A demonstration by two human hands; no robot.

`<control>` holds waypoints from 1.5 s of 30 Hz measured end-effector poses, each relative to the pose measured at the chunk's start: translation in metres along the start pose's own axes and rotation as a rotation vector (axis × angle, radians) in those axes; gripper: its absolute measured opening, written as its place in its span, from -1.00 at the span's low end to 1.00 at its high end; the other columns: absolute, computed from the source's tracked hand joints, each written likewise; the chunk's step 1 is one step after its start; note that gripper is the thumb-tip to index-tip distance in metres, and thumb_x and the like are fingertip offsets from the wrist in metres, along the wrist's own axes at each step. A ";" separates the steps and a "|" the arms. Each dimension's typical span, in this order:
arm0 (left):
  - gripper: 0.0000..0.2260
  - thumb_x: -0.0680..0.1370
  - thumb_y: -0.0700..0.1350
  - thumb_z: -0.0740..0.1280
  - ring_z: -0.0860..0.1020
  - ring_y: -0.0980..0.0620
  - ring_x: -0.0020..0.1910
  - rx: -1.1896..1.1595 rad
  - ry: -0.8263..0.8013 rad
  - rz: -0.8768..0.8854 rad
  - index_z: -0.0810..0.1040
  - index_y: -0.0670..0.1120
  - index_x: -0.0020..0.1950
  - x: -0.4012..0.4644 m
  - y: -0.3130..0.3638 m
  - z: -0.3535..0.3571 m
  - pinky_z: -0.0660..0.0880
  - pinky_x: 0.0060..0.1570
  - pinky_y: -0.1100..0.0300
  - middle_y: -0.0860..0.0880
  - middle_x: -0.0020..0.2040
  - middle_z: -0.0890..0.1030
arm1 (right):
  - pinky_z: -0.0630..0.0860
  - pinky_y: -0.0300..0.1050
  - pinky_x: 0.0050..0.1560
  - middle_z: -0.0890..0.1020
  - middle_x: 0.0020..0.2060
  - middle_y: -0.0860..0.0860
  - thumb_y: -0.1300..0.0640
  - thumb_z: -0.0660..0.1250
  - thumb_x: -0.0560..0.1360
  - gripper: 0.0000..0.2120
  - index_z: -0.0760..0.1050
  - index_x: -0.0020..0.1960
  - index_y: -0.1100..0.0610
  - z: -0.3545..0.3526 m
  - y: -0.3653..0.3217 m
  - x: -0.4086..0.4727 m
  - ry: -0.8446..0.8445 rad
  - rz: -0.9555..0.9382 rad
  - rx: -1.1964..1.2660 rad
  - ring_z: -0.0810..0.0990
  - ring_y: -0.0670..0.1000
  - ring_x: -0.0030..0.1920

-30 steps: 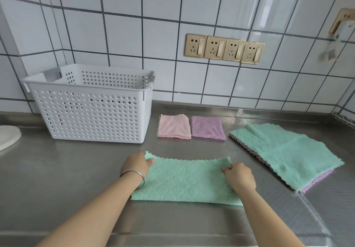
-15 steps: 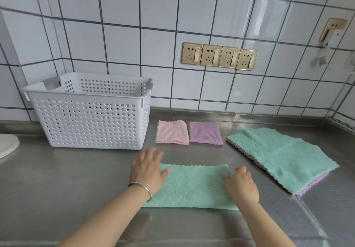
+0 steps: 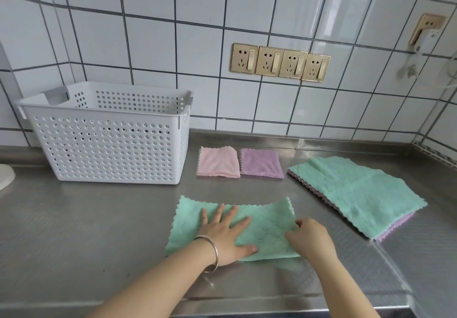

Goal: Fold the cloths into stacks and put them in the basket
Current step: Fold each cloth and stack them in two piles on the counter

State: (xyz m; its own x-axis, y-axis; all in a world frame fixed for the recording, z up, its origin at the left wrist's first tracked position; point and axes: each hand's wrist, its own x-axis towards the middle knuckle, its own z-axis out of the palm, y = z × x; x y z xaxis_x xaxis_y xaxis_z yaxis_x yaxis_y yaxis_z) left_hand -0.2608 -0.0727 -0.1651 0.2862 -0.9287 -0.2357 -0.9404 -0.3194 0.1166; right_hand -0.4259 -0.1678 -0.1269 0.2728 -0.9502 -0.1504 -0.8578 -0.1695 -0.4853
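Green cloth (image 3: pixel 259 221) folded to a strip, flat on the steel bench (image 3: pixel 86 218) near the front edge. Left hand (image 3: pixel 223 236) palm-down on its left half, fingers straight and spread, pressing; bracelet (image 3: pixel 212 251) on that wrist. Right hand (image 3: pixel 309 238) at the cloth's right end, fingers curled over the edge, seemingly pinching it, though the fingertips are hidden. Behind the cloth, two small folded squares just beside each other: pink cloth (image 3: pixel 217 161) on the left, purple cloth (image 3: pixel 261 163) on the right. To the right, well apart from the hands, a pile (image 3: pixel 358 194) of unfolded cloths lying flat, green on top, purple edges showing beneath. White perforated basket (image 3: pixel 111 142) upright at the back left against the tiled wall (image 3: pixel 148 45), just left of the pink cloth; contents not visible. Four gold sockets (image 3: pixel 280 62) in a row on the wall above the folded squares. White rounded object (image 3: pixel 5 176) at the far left edge, mostly cut off.
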 end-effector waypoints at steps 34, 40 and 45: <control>-0.57 0.59 -0.15 0.19 0.44 -0.05 0.33 -0.884 0.390 -0.464 0.25 -0.03 0.47 -0.023 -0.088 -0.021 0.36 0.26 0.21 -0.05 0.41 0.41 | 0.48 -0.15 0.12 0.60 0.20 0.10 0.44 0.31 0.11 -0.35 0.55 0.19 0.15 0.110 -0.059 -0.042 0.182 -0.861 -0.094 0.59 0.10 0.19; -0.50 0.57 -0.14 0.23 0.43 -0.07 0.34 -0.793 0.462 -0.491 0.18 -0.04 0.50 -0.026 -0.088 -0.013 0.31 0.30 0.20 -0.10 0.39 0.43 | 0.14 -0.04 0.40 0.40 0.39 0.09 0.26 -0.11 0.28 -0.30 0.40 0.36 0.15 0.106 -0.055 -0.038 0.109 -0.873 -0.174 0.36 0.11 0.40; -0.50 0.58 -0.03 0.17 0.30 -0.13 0.32 -0.373 0.584 -0.460 0.11 -0.04 0.49 -0.043 -0.076 -0.011 0.37 0.21 0.01 -0.06 0.39 0.26 | -0.32 -0.30 0.41 -0.03 0.43 -0.19 0.03 -0.01 0.32 -0.27 0.05 0.51 0.04 0.074 -0.056 -0.046 -0.244 -0.869 0.071 -0.16 -0.22 0.46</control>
State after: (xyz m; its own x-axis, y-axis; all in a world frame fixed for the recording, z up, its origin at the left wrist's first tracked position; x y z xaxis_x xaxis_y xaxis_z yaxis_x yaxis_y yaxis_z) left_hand -0.1991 -0.0102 -0.1529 0.7734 -0.6052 0.1888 -0.6127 -0.6371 0.4677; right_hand -0.3584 -0.0957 -0.1563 0.9035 -0.4117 0.1192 -0.2797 -0.7771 -0.5639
